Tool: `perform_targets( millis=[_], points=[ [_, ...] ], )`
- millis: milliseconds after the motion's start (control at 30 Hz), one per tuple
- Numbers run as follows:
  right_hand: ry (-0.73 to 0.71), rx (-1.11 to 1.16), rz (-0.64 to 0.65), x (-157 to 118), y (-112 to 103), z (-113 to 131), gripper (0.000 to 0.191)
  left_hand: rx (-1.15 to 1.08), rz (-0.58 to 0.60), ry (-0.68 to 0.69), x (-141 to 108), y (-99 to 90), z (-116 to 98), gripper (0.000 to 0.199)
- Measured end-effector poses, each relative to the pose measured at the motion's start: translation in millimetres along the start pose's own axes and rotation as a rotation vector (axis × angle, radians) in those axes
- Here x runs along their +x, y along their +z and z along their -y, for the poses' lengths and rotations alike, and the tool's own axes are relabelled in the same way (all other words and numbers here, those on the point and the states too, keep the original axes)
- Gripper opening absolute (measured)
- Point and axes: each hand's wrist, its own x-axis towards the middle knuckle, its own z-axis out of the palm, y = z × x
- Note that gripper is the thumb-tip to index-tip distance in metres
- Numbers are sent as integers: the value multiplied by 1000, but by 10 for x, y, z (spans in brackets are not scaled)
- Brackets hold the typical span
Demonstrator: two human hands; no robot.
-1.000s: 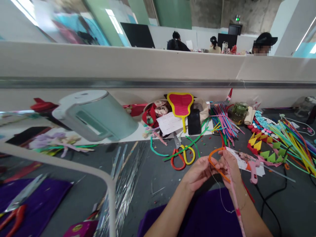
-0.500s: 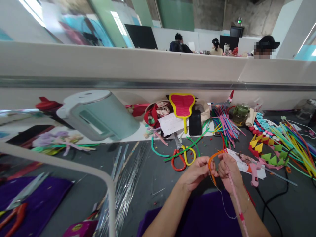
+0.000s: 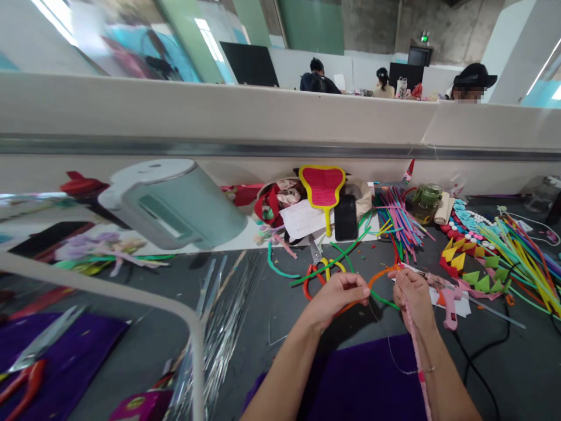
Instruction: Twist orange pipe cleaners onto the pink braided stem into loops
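An orange strip [image 3: 380, 275] arches between my two hands. My left hand [image 3: 339, 295] is closed on it, fingertips pinched, and part of the orange shows below the fingers. My right hand [image 3: 413, 292] is closed round a pink wrapped strip [image 3: 414, 339], which hangs down along the forearm; the orange strip meets it at the top of the fist. A thin pale thread [image 3: 391, 354] loops down between the hands. Beyond my left hand lie scissors [image 3: 316, 251] with red and yellow handles, partly covered by a green strip [image 3: 344, 255].
A pink glue gun [image 3: 450, 304] lies right of my right hand, its black cable running down. Behind are a phone [image 3: 346, 217], a red paddle [image 3: 323, 186] and bundled coloured strips [image 3: 403, 219]. Silver strips [image 3: 223, 333] and a kettle [image 3: 193, 204] are at the left.
My left hand has moved left, away from my right, and the orange strip between them has opened out. My right hand has shifted slightly right with the pink strip.
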Motion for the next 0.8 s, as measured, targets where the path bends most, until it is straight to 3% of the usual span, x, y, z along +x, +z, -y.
perform_targets(
  millis=[200,300,367,567,800],
  points=[
    [-74,-263,-53,-24,36,-30,30,305,-180,64,49,29,22,20],
    [-93,-305,-90,-28,59,-38,30,301,-256,95,60,44,38,22],
    [-85,-260,-117,-15,57,-45,30,198,-203,63,34,17,20,22],
    [-8,-64,-69,31,10,-105,30,-158,111,-49,-82,-141,-25,25],
    [8,36,-23,31,2,-140,27,-479,234,2,17,-29,178,22]
  ],
)
